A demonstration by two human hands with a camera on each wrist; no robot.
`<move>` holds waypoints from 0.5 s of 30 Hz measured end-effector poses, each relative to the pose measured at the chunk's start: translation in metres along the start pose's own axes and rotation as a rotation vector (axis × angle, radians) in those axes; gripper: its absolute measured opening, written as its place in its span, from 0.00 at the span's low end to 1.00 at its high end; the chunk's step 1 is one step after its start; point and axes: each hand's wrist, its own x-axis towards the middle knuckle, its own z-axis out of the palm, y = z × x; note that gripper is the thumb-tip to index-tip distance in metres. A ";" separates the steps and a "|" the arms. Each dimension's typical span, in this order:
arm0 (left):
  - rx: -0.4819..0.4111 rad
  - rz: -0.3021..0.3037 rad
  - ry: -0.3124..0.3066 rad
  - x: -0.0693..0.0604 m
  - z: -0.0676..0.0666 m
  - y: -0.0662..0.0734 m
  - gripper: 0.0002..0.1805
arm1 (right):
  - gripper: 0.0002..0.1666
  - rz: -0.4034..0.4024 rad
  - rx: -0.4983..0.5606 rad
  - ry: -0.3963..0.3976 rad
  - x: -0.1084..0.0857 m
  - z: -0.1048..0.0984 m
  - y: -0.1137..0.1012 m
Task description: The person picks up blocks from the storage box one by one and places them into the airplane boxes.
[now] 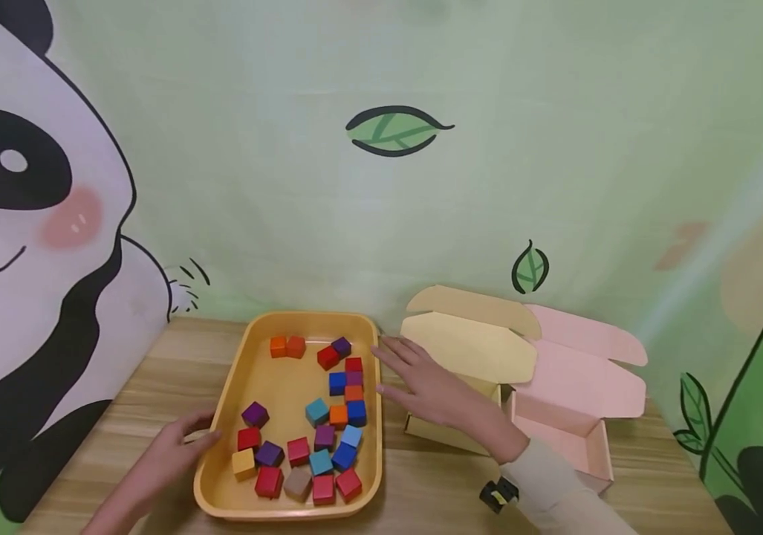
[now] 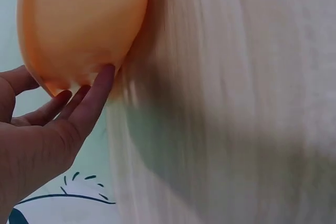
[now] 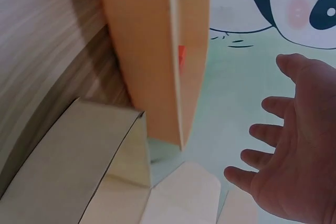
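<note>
Head view: tray point(image 1: 274, 390) near table's point(image 1: 174, 345) rear edge, loose cubes point(image 1: 324, 437) inside; left grip point(image 1: 170, 449) relaxed, fingers touching left wall, right grip point(image 1: 431, 386) spread, empty, beside right rim; steadying probably wants light, even, level pressure.

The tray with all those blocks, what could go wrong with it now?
The left hand holds the tray by its left side; if only that side went up, the blocks might slide right, where many already crowd. Also, the right arm reaches across the yellow box, so a quick move could perhaps bump it.
</note>
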 end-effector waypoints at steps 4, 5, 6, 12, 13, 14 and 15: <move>-0.058 -0.020 -0.002 -0.001 0.001 0.001 0.28 | 0.41 -0.010 0.035 -0.024 0.015 -0.001 -0.007; -0.077 -0.033 -0.003 -0.001 0.001 0.001 0.27 | 0.40 -0.012 0.035 -0.033 0.019 -0.001 -0.010; -0.087 -0.037 -0.005 -0.001 0.000 0.001 0.27 | 0.39 -0.014 0.028 -0.045 0.024 -0.001 -0.012; -0.167 -0.088 -0.001 -0.002 -0.001 -0.002 0.30 | 0.26 -0.007 0.037 -0.099 0.066 0.000 -0.026; -0.179 -0.100 0.001 -0.001 -0.001 -0.003 0.30 | 0.25 0.000 0.057 -0.103 0.074 0.001 -0.028; -0.198 -0.104 0.002 -0.001 0.000 -0.004 0.30 | 0.24 0.011 0.063 -0.107 0.083 0.003 -0.029; -0.218 -0.107 0.001 0.000 0.001 -0.005 0.31 | 0.24 0.020 0.063 -0.111 0.092 0.005 -0.030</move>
